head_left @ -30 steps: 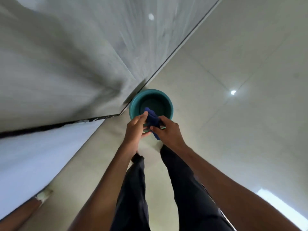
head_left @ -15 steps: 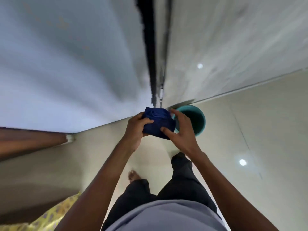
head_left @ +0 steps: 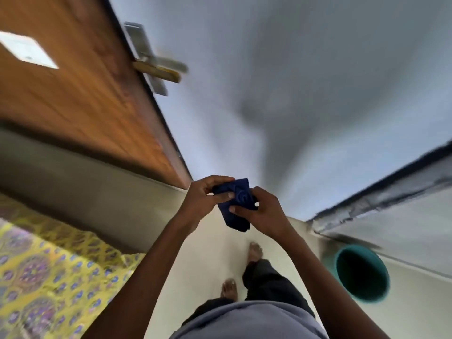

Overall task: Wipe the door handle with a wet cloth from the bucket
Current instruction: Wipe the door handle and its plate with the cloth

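Observation:
A dark blue cloth [head_left: 236,204] is bunched between both my hands at the centre of the view. My left hand [head_left: 203,201] grips its left side and my right hand [head_left: 265,214] grips its right side and lower end. The metal door handle [head_left: 159,67] with its long plate sticks out from the edge of a brown wooden door [head_left: 80,94] at the upper left, well above and left of my hands. The teal bucket [head_left: 362,275] stands on the floor at the lower right, apart from my hands.
A bed with a yellow patterned sheet [head_left: 49,277] fills the lower left. A pale wall [head_left: 293,81] lies ahead, with a dark-edged wall base [head_left: 381,194] at the right. My bare feet [head_left: 254,252] stand on the light tiled floor between bed and bucket.
The view has swung left from the bucket to the door. Both hands carried the cloth up and away from the bucket, which now sits at the lower right. The door handle has come into view.

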